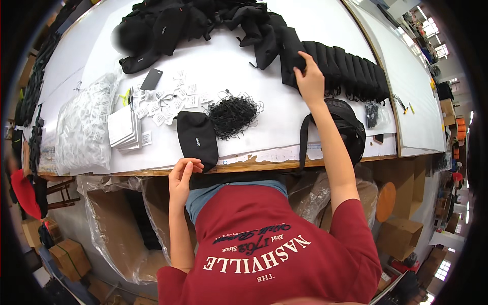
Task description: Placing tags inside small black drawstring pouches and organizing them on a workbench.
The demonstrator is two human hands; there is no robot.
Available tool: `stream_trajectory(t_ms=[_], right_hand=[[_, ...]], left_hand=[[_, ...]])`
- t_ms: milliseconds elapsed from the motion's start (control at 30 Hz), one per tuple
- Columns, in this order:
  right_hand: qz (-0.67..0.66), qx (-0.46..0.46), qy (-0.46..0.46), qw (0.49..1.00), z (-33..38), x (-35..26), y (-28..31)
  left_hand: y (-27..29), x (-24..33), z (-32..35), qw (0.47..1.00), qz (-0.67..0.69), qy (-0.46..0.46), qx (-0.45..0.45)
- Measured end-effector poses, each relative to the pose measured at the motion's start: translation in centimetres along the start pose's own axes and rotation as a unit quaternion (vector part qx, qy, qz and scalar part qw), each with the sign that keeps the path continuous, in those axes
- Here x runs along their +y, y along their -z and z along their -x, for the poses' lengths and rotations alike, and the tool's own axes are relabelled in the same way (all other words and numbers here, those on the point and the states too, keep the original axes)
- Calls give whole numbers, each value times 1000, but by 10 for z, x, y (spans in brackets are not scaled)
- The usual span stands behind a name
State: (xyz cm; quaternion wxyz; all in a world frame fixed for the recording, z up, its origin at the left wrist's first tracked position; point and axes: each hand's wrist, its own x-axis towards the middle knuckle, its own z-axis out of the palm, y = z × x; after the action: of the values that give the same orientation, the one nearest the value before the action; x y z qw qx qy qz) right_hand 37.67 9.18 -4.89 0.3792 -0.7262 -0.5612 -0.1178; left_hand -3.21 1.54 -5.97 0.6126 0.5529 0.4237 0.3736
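A black pouch point(197, 140) with a small white print lies at the table's front edge. Against its lower left corner is my left hand point(184, 175), fingers loosely bent and with no visible grip on it. My right hand point(311, 79) reaches far over the table, thumb and forefinger spread against a black pouch point(290, 53) at the left end of a row of pouches point(351, 71). Right of the near pouch sits a tangled heap of thin black cords point(234, 114). White tags point(165, 104) are scattered to its left.
Several loose black pouches point(170, 28) are piled at the back. To the left are a clear bag of white labels point(86, 124) and a stack of white cards point(123, 128). A black backpack point(343, 129) stands by my right forearm. Lined cartons point(114, 223) are below the table.
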Motion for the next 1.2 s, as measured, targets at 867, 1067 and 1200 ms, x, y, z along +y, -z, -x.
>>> stream_trajectory(t_ms=[867, 1067, 1200], right_hand=[[91, 102, -165, 977, 22, -5, 6], [-166, -180, -24, 969, 81, -91, -7], [-153, -167, 5, 974, 84, -125, -31]], left_hand=[[10, -8, -3, 993, 28, -25, 114], [20, -10, -28, 935, -265, -74, 225], [20, -5, -32, 914, -354, -26, 196]])
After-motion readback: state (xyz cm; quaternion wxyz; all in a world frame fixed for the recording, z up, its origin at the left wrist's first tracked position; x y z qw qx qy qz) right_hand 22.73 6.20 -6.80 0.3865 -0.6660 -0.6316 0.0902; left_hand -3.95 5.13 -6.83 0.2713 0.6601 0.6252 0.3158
